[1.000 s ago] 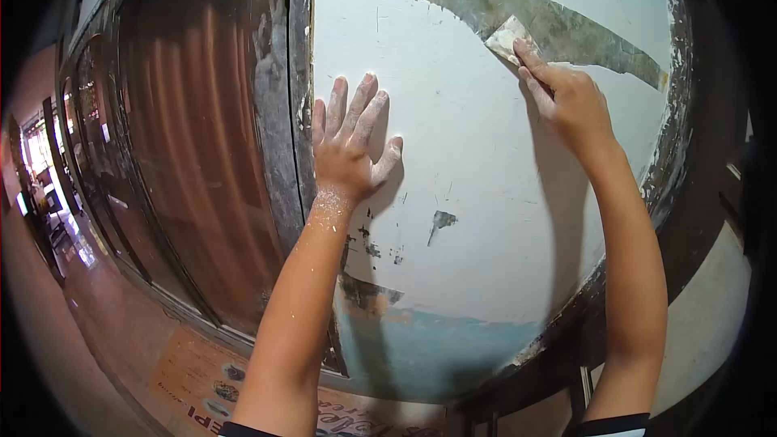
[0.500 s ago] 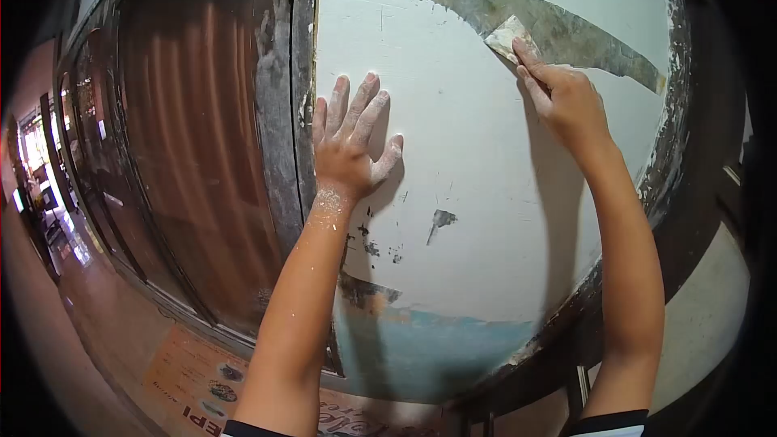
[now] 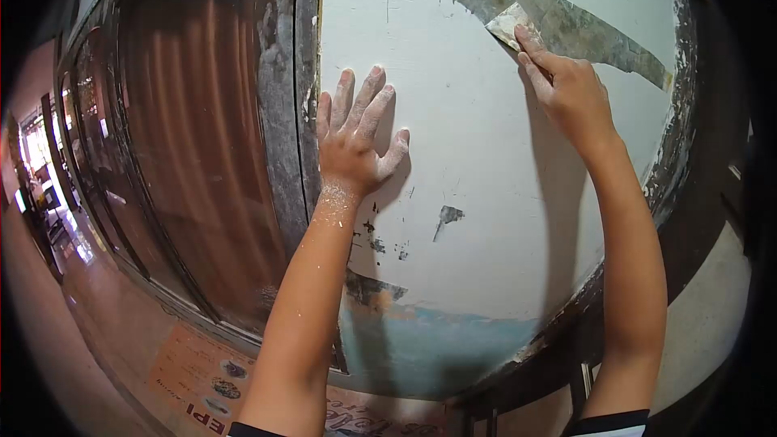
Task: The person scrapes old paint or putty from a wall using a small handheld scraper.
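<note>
Fingers spread, my left hand (image 3: pixel 356 133) lies flat against a white painted panel (image 3: pixel 453 146), near its left edge; white dust covers the fingers and wrist. My right hand (image 3: pixel 571 89) grips a scraper (image 3: pixel 515 27) smeared with white, whose blade edge rests on the panel at the border of a bare grey band (image 3: pixel 583 28). That band curves across the upper panel, with white paint above and below it. Dark bare spots (image 3: pixel 449 214) show lower down, and a blue-green strip (image 3: pixel 437 340) runs along the panel's bottom.
On the left stands a dark-framed glass door (image 3: pixel 194 146) with brownish curtains behind it. A worn dark frame (image 3: pixel 680 97) borders the panel on the right. Below lies an orange printed banner (image 3: pixel 190 368) on the floor. Bright daylight shows at the far left.
The view has shifted slightly, so the panel and my left hand appear a little to the right. My right hand still holds the scraper at nearly the same spot beside the grey band.
</note>
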The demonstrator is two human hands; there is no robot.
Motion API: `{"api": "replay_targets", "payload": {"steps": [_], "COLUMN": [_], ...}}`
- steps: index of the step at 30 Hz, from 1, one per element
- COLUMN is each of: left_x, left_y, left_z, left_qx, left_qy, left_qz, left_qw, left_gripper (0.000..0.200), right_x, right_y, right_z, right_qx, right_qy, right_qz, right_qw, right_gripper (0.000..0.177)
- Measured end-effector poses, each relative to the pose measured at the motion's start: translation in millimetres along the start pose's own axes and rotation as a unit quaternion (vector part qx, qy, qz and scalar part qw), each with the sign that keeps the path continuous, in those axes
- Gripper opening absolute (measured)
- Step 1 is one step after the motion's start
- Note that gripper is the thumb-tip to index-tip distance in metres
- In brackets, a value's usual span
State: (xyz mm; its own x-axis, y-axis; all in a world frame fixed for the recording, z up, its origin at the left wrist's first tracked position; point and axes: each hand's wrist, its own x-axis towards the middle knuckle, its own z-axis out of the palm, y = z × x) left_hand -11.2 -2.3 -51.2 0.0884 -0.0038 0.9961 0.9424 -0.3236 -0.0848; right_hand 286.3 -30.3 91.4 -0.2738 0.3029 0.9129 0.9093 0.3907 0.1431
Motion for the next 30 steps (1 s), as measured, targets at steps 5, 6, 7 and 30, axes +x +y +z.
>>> {"api": "replay_targets", "payload": {"steps": [5, 6, 7, 30], "left_x": [-0.9, -0.6, -0.4, -0.1], "left_y": [-2.6, -3.1, -2.4, -2.8], "left_z": [-0.5, 0.0, 0.8, 1.4], "left_qx": [-0.007, -0.007, -0.009, -0.013], "left_qy": [0.001, 0.004, 0.007, 0.014], "left_qz": [-0.002, 0.001, 0.003, -0.002], "left_qw": [1.0, 1.0, 1.0, 1.0], "left_gripper": [0.061, 0.061, 0.06, 0.058], "right_x": [1.3, 1.4, -0.5, 8.0], "right_y": [-7.5, -5.4, -2.5, -7.2], "right_z": [-6.7, -3.8, -0.4, 3.0], "right_qx": [-0.008, -0.006, -0.007, -0.009], "right_qy": [-0.018, -0.006, -0.007, -0.004], "right_qz": [0.013, 0.002, 0.003, 0.0], "right_qw": [1.0, 1.0, 1.0, 1.0], "right_gripper": [0.034, 0.034, 0.034, 0.034]}}
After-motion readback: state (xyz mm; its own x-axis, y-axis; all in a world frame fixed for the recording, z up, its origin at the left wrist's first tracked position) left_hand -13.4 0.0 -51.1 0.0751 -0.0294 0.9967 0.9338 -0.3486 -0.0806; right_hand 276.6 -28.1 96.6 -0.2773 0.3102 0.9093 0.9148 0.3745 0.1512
